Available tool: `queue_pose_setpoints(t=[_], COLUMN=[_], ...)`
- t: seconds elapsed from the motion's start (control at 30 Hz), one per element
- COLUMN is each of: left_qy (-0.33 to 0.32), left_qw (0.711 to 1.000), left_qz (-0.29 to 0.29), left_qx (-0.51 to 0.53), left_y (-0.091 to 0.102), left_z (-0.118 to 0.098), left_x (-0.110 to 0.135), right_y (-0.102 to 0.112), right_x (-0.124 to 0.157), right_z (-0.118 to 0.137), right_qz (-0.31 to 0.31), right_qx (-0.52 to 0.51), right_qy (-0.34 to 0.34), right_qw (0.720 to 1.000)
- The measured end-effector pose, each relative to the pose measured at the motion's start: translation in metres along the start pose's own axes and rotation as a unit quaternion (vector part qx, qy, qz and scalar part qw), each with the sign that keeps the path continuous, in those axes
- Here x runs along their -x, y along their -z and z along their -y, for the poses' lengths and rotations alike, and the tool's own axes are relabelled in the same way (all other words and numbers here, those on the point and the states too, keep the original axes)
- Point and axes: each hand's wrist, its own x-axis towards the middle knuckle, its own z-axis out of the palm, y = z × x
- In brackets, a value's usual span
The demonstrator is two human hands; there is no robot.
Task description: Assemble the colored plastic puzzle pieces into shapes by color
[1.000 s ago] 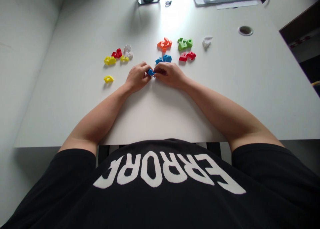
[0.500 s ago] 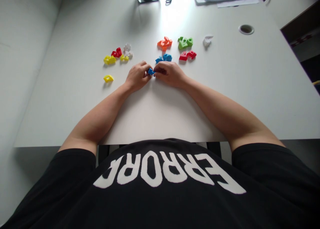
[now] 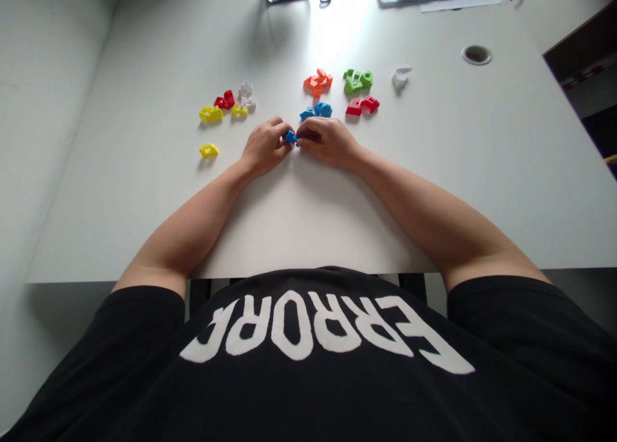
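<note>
The left hand and the right hand meet over a smooth white tabletop, both pinching small, angular blue plastic-looking work between them; whether it is one piece or two, I cannot tell. Just beyond the right hand lie angular blue pieces, then a faceted orange cluster, with angular green pieces to its right. A pierced yellow piece lies apart, left of the left hand.

A pale wall ran along the left side of the desk, glare brightened the desk's far middle, a round hole sat toward its far right, and a dark recess lay beyond its right edge.
</note>
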Motion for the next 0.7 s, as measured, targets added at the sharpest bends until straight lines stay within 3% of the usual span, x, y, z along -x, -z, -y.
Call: queue_pose_setpoints(t=[0.7], left_qy=[0.002], left_qw=[1.0], left_qz=[0.001], left_qx=[0.001], left_y=[0.0001], left_z=[-0.0006], left_x=[-0.0001], right_y=[0.0011], right_x=[-0.0001], right_z=[0.0027], right_qz=[0.003], right_qx=[0.005], right_qy=[-0.01], right_qw=[1.0])
